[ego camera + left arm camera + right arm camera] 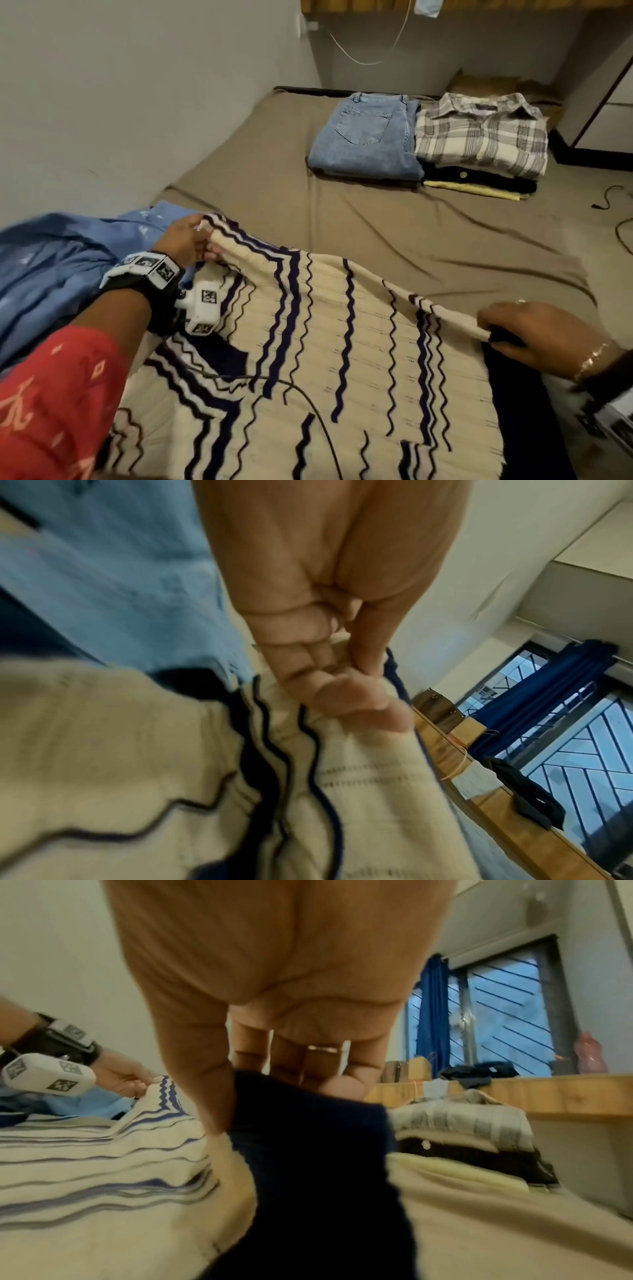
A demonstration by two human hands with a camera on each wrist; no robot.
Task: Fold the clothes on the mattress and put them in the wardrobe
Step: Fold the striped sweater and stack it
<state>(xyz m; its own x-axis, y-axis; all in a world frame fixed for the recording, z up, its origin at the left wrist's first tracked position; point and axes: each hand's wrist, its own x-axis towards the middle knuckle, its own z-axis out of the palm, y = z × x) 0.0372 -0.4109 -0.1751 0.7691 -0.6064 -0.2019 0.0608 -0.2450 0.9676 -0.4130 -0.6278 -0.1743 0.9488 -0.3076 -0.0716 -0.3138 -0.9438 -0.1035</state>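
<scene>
One cream knit top w/ navy zigzags [342, 342], spread on mattress [274, 144] nr us. We held far edge: left hand [185, 240] pinched one corner, right hand [534, 332] clamped the other. Soft, limp, light; best taken at corners. Folded stack [479, 137] well apart; bare sheet between gave room.

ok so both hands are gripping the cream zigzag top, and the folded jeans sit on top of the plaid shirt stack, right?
Not quite. Both hands, left hand and right hand, do grip the cream zigzag top, but the head view shows the folded jeans beside the plaid shirt stack, not on it.
</scene>
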